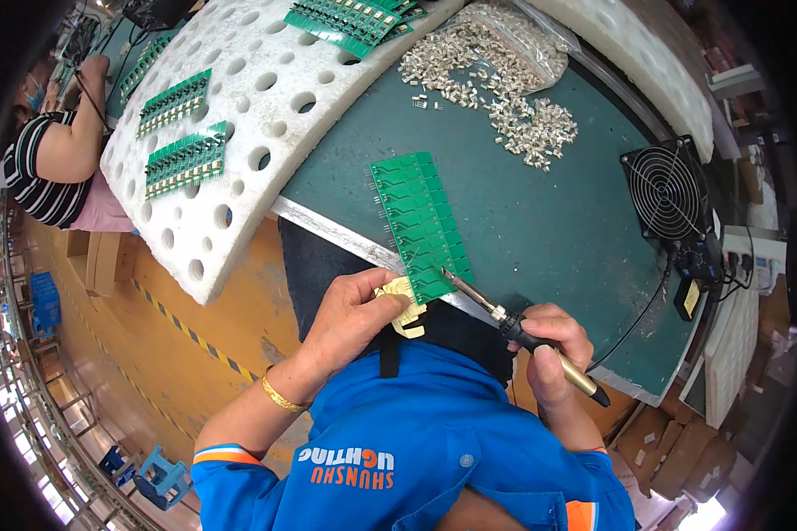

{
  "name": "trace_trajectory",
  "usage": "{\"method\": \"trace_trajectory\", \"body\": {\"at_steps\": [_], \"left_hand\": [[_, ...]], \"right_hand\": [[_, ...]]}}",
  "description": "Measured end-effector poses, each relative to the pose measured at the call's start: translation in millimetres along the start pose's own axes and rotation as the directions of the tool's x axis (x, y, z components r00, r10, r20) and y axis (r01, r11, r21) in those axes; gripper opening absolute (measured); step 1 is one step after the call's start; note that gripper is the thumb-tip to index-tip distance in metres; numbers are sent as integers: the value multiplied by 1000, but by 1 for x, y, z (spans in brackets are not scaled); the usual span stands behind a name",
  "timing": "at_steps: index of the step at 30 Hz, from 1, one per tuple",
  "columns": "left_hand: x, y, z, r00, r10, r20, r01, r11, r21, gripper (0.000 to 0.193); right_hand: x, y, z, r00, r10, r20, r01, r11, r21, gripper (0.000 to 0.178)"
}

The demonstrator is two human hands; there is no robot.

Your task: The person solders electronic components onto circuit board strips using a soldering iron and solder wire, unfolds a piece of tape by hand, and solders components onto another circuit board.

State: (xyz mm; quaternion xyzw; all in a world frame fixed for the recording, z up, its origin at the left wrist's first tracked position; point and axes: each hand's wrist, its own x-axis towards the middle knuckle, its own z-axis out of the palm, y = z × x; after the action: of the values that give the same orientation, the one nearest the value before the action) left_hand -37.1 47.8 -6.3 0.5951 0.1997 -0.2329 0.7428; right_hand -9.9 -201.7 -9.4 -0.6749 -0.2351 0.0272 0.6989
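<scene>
In front of me a green circuit board panel (421,221) lies on the dark green tabletop, with thin pins along its left edge and its near end by the table's front edge. My left hand (354,314) is closed on a pale yellow flat piece (407,320) at the panel's near-left corner; whether its fingers also pinch the board I cannot tell. My right hand (553,345) grips a soldering iron (540,343) with a black and gold handle. Its metal tip points at the near part of the panel, close to or touching it.
A heap of small metal-cased connectors (531,124) lies at the back, partly in a clear bag (527,44). White perforated foam (266,106) on the left carries more circuit boards (186,164). A black fan (669,190) stands on the right. Another person (58,164) sits far left.
</scene>
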Motion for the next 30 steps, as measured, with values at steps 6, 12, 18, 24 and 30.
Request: {"method": "trace_trajectory", "body": {"at_steps": [6,12,18,24,30], "left_hand": [[1,-4,-4,999,25,32,-28,996,89,18],[1,-2,0,998,60,20,-63,984,164,18],[0,-1,2,996,83,18,-85,985,151,18],[3,-4,6,992,107,64,-113,988,107,18],[8,-6,16,976,215,35,-215,977,7,18]], "right_hand": [[-2,0,3,998,52,-39,-50,998,37,27],[0,4,11,990,111,-92,-101,990,100,33],[17,19,15,992,-112,54,121,974,-193,29],[36,17,31,982,-153,111,186,885,-427,29],[35,16,33,982,-172,74,186,843,-504,37]]}}
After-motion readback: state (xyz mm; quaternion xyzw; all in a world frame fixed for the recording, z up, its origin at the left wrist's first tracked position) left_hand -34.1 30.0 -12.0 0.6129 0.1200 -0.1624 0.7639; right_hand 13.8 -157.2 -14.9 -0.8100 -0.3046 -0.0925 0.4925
